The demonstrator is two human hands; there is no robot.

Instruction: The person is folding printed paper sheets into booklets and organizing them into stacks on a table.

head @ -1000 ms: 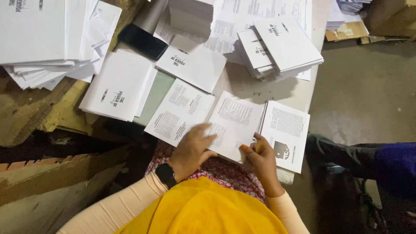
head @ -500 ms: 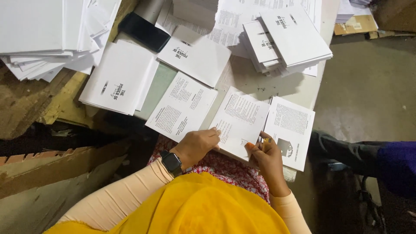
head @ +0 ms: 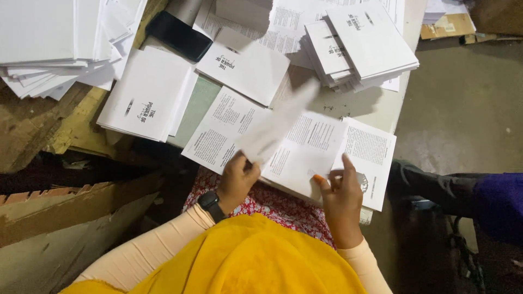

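My left hand (head: 237,178), with a black watch on the wrist, pinches a white printed sheet (head: 278,121) that is lifted off the table and blurred with motion. My right hand (head: 340,196) rests flat on the middle stack of printed pages (head: 308,149), fingers spread and holding nothing. A left stack of printed pages (head: 218,128) and a right stack (head: 370,152) lie on either side of it, at the near edge of the grey table (head: 370,106).
Piles of white booklets (head: 147,98), (head: 248,65), (head: 365,43) lie further back, with a black phone (head: 177,35) and a big stack of white paper (head: 49,43) at the far left. Cardboard (head: 65,207) lies below left. Another person's dark sleeve (head: 490,196) is at right.
My left hand has taken a sheet from the stacks and swung it up; before, both hands lay on the middle stack. The right hand stays on the pages.
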